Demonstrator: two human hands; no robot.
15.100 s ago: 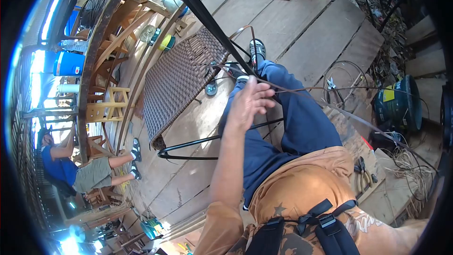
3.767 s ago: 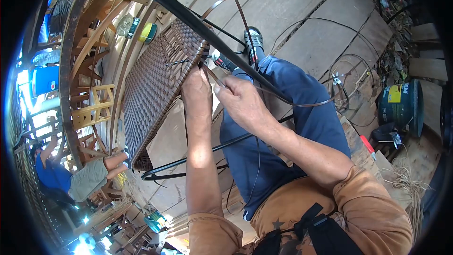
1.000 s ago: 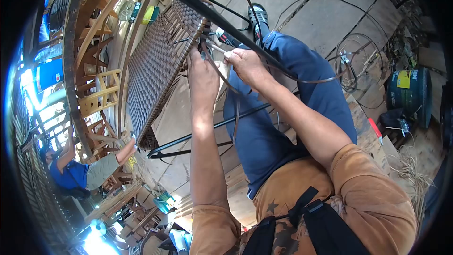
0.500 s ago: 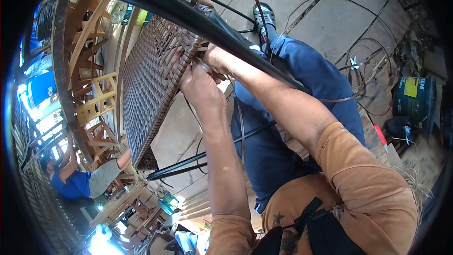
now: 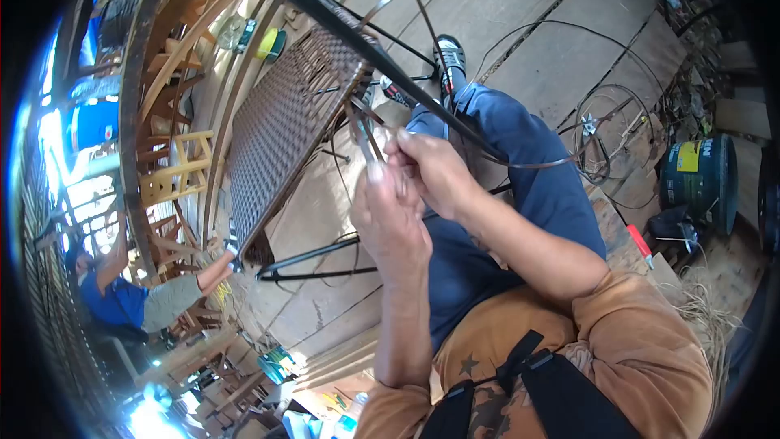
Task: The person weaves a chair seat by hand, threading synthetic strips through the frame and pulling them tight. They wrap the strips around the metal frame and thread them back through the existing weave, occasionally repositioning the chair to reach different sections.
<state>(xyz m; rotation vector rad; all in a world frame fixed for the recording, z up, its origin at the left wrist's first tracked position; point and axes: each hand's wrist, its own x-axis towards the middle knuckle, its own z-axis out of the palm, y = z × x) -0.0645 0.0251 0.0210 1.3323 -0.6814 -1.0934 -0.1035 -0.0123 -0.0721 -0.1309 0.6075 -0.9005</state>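
Note:
A brown woven panel (image 5: 276, 138) on a black tube frame (image 5: 366, 47) stands tilted to the left of my knees. Off its right edge, my left hand (image 5: 392, 215) pinches a flat brown weaving strip (image 5: 371, 140), thumb laid along it. My right hand (image 5: 439, 169) is closed right beside the left one, its fingertips at the same strip; they partly hide what they grip. A long loop of brown strip (image 5: 418, 2) arches above the panel's upper corner.
Coiled strip (image 5: 597, 146) lies on the floor at right with a small metal cutting tool (image 5: 588, 123). A red-handled tool (image 5: 639, 245) and a dark green bucket (image 5: 699, 183) are near my right side. At left, a person in blue (image 5: 118, 297) sits beyond wooden frames (image 5: 175, 175).
Both hands have come away from the panel's edge, down towards my body, with the strip now showing between them. The view has shifted, and the panel appears farther off.

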